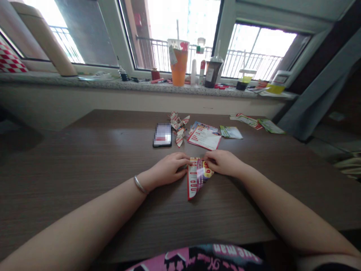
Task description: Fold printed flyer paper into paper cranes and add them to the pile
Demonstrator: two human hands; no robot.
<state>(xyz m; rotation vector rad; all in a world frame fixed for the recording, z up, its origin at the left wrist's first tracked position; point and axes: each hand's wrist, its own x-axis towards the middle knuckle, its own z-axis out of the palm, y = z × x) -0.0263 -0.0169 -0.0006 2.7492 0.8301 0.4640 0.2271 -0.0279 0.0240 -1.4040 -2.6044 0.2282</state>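
A printed paper flyer (194, 178), folded over on a slant, lies on the brown table (126, 226) in front of me. My left hand (173, 167) rests at its upper left edge, fingertips touching the paper. At the upper right, my right hand (221, 162) pinches the folded corner, its fingers bent around it. The flyer's lower end tapers to a point, and its folded flap bulges up a little. Just beyond my hands are a stack of flyers (204, 136) and several folded paper pieces (179, 126).
Left of the folded pieces lies a phone (163, 134). More leaflets (231, 132) and paper strips (249, 120) lie at the back right. On the windowsill (113, 83) stand a large orange drink cup (178, 64), a dark drink cup (212, 73) and several small items.
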